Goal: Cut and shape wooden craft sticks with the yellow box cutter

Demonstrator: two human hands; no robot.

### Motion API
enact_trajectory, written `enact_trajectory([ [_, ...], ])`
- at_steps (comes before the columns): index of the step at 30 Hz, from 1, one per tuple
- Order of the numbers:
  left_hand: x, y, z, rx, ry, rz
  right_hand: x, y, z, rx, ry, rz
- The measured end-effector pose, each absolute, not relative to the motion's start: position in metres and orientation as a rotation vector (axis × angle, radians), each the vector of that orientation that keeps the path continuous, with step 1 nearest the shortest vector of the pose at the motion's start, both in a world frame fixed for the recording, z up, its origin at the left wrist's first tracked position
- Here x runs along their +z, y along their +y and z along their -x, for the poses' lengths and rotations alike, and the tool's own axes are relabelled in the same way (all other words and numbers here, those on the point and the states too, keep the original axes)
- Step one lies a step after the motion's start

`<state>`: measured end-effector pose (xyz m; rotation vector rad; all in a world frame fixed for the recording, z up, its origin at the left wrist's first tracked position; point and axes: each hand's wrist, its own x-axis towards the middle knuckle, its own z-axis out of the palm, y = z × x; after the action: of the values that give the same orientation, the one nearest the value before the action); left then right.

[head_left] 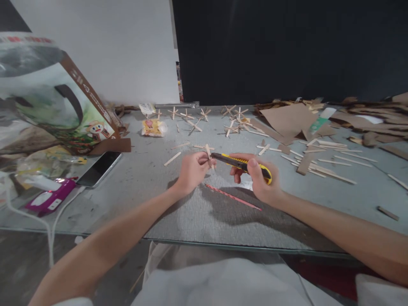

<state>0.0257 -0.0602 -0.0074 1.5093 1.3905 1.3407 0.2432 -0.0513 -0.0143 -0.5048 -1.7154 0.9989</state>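
In the middle of the view, my left hand [193, 170] pinches a small cross of wooden craft sticks [208, 152] just above the table. My right hand [263, 180] is closed around a yellow and black utility knife [242, 164]. The knife's front end reaches left to the crossed sticks, at the fingertips of my left hand; whether the blade touches wood I cannot tell. Below both hands, a red patterned pencil [234, 197] lies on the grey table. Two loose sticks [172, 159] rest left of my left hand.
Several crossed-stick pieces [195, 126] stand toward the back, near a small snack packet [153, 127]. Loose sticks [333, 174], cardboard [287, 117] and a glue tube [321, 120] lie at right. At left are a large box [73, 106], a phone [100, 168] and a purple device [52, 197] with white cables.
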Motion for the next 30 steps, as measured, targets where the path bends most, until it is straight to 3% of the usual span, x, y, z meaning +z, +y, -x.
enact_trajectory([
  [6, -0.009, -0.059, -0.026, 1.311, 1.387, -1.468, -0.009, -0.051, -0.239, 1.104, -1.613, 0.531],
  [13, -0.014, -0.057, -0.025, 1.333, 1.198, -1.253, -0.013, -0.057, -0.242, 0.753, -1.924, 0.444],
  [22, -0.013, -0.056, -0.026, 1.344, 1.224, -1.343, -0.015, -0.054, -0.242, 0.958, -1.772, 0.511],
  [30, -0.020, -0.057, -0.023, 1.324, 1.349, -1.442, -0.013, -0.058, -0.244, 0.759, -1.969, 0.469],
])
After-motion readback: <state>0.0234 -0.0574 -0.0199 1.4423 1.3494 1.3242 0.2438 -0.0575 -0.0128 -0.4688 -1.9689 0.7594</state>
